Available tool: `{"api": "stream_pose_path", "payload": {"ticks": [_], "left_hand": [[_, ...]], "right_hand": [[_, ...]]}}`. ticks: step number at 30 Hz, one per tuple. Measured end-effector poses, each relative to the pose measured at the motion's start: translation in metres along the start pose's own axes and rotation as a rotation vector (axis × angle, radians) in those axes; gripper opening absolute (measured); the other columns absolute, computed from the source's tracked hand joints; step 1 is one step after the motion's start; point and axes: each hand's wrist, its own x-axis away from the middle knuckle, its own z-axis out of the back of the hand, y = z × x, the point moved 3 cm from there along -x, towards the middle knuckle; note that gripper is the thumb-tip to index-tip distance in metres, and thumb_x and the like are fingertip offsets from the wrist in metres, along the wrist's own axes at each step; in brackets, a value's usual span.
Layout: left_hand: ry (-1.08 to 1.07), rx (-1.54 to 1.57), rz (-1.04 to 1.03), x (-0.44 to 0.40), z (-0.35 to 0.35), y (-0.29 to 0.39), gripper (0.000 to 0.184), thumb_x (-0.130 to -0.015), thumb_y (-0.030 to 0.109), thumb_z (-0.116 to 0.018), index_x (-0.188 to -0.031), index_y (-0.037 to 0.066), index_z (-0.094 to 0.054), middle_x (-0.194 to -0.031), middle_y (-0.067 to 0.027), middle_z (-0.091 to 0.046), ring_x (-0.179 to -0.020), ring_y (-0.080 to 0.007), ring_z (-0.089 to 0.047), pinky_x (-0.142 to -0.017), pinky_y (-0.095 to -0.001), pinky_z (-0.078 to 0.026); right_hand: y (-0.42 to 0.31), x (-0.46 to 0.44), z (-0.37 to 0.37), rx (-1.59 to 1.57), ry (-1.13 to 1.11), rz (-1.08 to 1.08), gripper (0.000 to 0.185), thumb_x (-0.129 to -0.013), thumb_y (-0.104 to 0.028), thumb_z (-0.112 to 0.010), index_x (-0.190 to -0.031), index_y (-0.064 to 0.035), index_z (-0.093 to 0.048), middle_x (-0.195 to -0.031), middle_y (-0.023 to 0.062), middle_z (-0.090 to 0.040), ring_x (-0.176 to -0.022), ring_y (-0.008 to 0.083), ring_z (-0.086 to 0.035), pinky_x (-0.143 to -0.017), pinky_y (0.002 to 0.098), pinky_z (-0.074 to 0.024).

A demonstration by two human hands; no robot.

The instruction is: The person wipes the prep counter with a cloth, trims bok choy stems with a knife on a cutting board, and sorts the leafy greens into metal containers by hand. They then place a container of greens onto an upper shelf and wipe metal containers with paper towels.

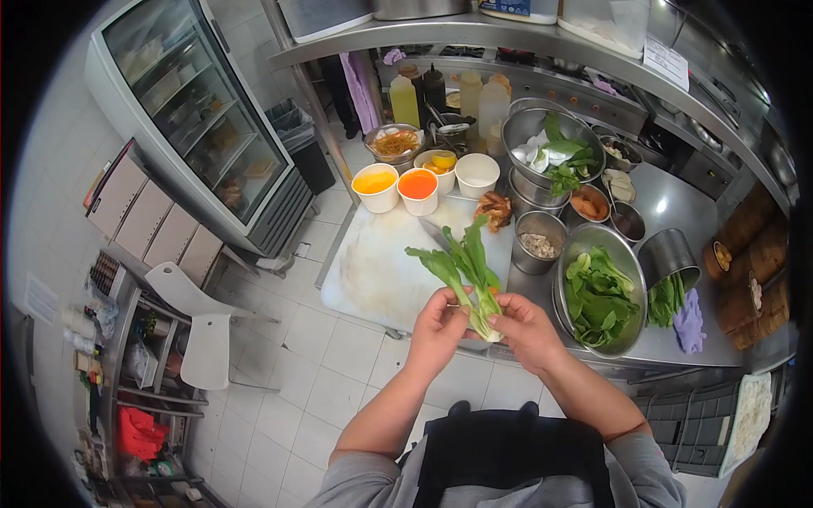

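Note:
My left hand [440,322] and my right hand [523,328] both grip a leafy green with pale stems, which looks like bok choy [472,260]. Its white base points toward me and its leaves spread away over the white cutting board [366,269]. Fingers of both hands are closed around the stems near the base. Behind the leaves, part of a knife blade [433,230] lies on the board, its handle hidden. A browned piece of cooked meat [494,211] sits at the board's far right corner.
Right of the board stand a steel bowl of green leaves [603,292], a small pot of chopped pieces [539,235] and a tipped steel pot [671,256]. Tubs of yellow liquid [375,188] and orange liquid [418,191] line the back. A metal shelf [474,34] overhangs the counter.

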Motion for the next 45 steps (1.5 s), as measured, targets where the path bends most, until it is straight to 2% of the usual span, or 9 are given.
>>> {"api": "stream_pose_path", "payload": {"ticks": [9, 16, 17, 22, 25, 31, 36, 43, 45], "left_hand": [[-0.071, -0.008, -0.075, 0.001, -0.006, -0.004, 0.024, -0.097, 0.008, -0.053, -0.120, 0.003, -0.052, -0.109, -0.0057, -0.062, -0.095, -0.0127, -0.061, -0.079, -0.0300, -0.057], [-0.074, 0.008, -0.149, 0.002, -0.035, 0.006, 0.026, -0.095, 0.007, -0.056, -0.120, 0.003, -0.051, -0.110, -0.0073, -0.062, -0.095, -0.0141, -0.061, -0.074, -0.0291, -0.055], [-0.080, 0.006, -0.149, 0.001, -0.038, 0.007, 0.026, -0.095, 0.007, -0.056, -0.120, 0.003, -0.051, -0.110, -0.0073, -0.062, -0.095, -0.0141, -0.061, -0.074, -0.0291, -0.055], [-0.096, -0.027, -0.076, -0.007, -0.047, 0.005, 0.024, -0.090, 0.007, -0.063, -0.111, -0.001, -0.054, -0.094, -0.0048, -0.060, -0.082, -0.0089, -0.056, -0.070, -0.0244, -0.052], [-0.097, -0.256, -0.116, -0.012, -0.042, -0.004, 0.017, -0.090, 0.007, -0.063, -0.104, -0.002, -0.059, -0.088, -0.0032, -0.060, -0.078, -0.0073, -0.055, -0.069, -0.0234, -0.051], [-0.051, -0.115, -0.024, -0.007, -0.037, 0.001, 0.015, -0.091, 0.006, -0.061, -0.104, -0.001, -0.061, -0.087, -0.0026, -0.061, -0.077, -0.0060, -0.054, -0.067, -0.0233, -0.051], [-0.027, -0.141, -0.072, -0.008, -0.022, -0.003, 0.017, -0.093, 0.010, -0.061, -0.107, -0.001, -0.060, -0.092, -0.0042, -0.062, -0.079, -0.0070, -0.055, -0.068, -0.0231, -0.051], [-0.021, -0.152, -0.121, -0.005, -0.008, -0.003, 0.021, -0.095, 0.013, -0.060, -0.110, 0.000, -0.056, -0.099, -0.0065, -0.061, -0.091, -0.0094, -0.057, -0.073, -0.0249, -0.052], [0.001, -0.152, -0.118, -0.004, -0.008, 0.003, 0.022, -0.095, 0.014, -0.060, -0.111, 0.000, -0.055, -0.100, -0.0067, -0.061, -0.091, -0.0099, -0.057, -0.073, -0.0254, -0.052]], "right_hand": [[-0.014, 0.012, -0.007, 0.315, -0.062, 0.178, 0.033, -0.090, -0.001, -0.061, -0.121, 0.0001, -0.049, -0.109, 0.0053, -0.059, -0.097, 0.0107, -0.057, -0.086, 0.0275, -0.0466], [-0.023, 0.021, 0.009, 0.239, 0.012, 0.145, 0.024, -0.093, -0.005, -0.059, -0.116, 0.0000, -0.055, -0.103, 0.0042, -0.063, -0.095, 0.0096, -0.058, -0.084, 0.0262, -0.0467], [-0.022, 0.022, 0.011, 0.126, 0.031, 0.050, 0.022, -0.094, -0.006, -0.058, -0.115, 0.0001, -0.056, -0.101, 0.0039, -0.063, -0.093, 0.0096, -0.059, -0.082, 0.0262, -0.0476], [-0.025, 0.030, 0.010, -0.028, 0.034, -0.047, 0.020, -0.096, -0.010, -0.056, -0.113, 0.0003, -0.058, -0.097, 0.0034, -0.064, -0.083, 0.0102, -0.061, -0.075, 0.0268, -0.0500], [-0.025, 0.032, 0.012, 0.105, 0.024, 0.081, 0.019, -0.097, -0.012, -0.056, -0.111, 0.0002, -0.057, -0.097, 0.0045, -0.064, -0.078, 0.0112, -0.061, -0.073, 0.0270, -0.0506], [-0.013, 0.028, 0.015, -0.016, 0.073, -0.046, 0.016, -0.096, -0.011, -0.056, -0.109, -0.0015, -0.053, -0.102, 0.0073, -0.062, -0.086, 0.0146, -0.063, -0.073, 0.0312, -0.0539], [-0.011, 0.023, 0.008, -0.212, 0.022, 0.003, 0.015, -0.097, -0.014, -0.054, -0.109, -0.0048, -0.051, -0.113, 0.0103, -0.059, -0.102, 0.0229, -0.063, -0.086, 0.0466, -0.0563], [-0.002, 0.011, -0.002, -0.242, 0.017, -0.042, 0.017, -0.098, -0.014, -0.053, -0.112, -0.0052, -0.052, -0.113, 0.0086, -0.059, -0.104, 0.0233, -0.062, -0.088, 0.0488, -0.0552], [-0.002, 0.009, -0.005, -0.226, 0.013, -0.050, 0.021, -0.097, -0.014, -0.053, -0.116, -0.0046, -0.051, -0.115, 0.0081, -0.058, -0.104, 0.0217, -0.062, -0.088, 0.0438, -0.0550]]}}
